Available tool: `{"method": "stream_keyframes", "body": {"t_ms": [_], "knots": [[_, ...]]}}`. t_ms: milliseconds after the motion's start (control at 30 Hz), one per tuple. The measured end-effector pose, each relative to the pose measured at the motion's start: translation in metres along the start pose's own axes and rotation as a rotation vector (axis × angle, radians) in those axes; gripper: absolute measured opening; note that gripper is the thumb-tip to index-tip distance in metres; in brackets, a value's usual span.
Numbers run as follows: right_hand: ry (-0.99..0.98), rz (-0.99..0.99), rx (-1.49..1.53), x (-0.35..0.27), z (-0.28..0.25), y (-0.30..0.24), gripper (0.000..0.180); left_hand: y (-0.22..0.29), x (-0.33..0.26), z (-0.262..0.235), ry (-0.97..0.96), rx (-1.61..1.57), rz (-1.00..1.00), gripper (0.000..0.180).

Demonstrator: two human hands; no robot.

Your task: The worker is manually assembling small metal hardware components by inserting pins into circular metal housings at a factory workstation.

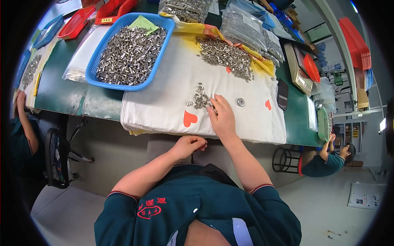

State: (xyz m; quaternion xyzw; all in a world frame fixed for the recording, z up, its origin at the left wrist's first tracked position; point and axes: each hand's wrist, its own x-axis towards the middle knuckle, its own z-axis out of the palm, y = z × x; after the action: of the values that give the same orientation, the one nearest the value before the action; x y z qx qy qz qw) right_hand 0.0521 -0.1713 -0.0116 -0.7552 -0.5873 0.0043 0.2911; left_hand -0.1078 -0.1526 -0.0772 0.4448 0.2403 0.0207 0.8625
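Note:
My right hand [223, 117] rests on the white cloth [164, 102], fingers stretched and thumb apart, touching the right side of a small pile of short metal cylinders [200, 98]. Just off the cloth's front edge, my left hand [188, 146] is closed with curled fingers; whatever it may hold is hidden. To the right of my right hand stands a small round metal piece [240, 101]. A larger heap of the same kind of cylinders [230, 57] lies farther back on the cloth.
At the back left, a blue plastic basket [89, 69] is full of metal cylinders, with a green paper slip [143, 23] on top. Clear bags of parts [244, 28] lie at the back. A dark phone [282, 94] lies at the right. Co-workers sit at both sides.

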Motion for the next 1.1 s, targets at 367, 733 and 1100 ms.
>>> {"method": "stream_keyframes", "body": {"t_ms": [367,733,1100], "knots": [[0.067,-0.086,0.024,0.001,-0.005,-0.004,0.015,0.004,0.012,0.009,0.065,-0.054,-0.093,0.02],[0.134,-0.008,0.134,-0.015,-0.023,0.012,0.018,0.01,0.019,0.014,0.06,-0.487,-0.276,0.021],[0.105,0.012,-0.003,-0.021,-0.01,-0.003,0.016,0.004,0.049,0.028,-0.162,-0.744,-0.295,0.028]]}}
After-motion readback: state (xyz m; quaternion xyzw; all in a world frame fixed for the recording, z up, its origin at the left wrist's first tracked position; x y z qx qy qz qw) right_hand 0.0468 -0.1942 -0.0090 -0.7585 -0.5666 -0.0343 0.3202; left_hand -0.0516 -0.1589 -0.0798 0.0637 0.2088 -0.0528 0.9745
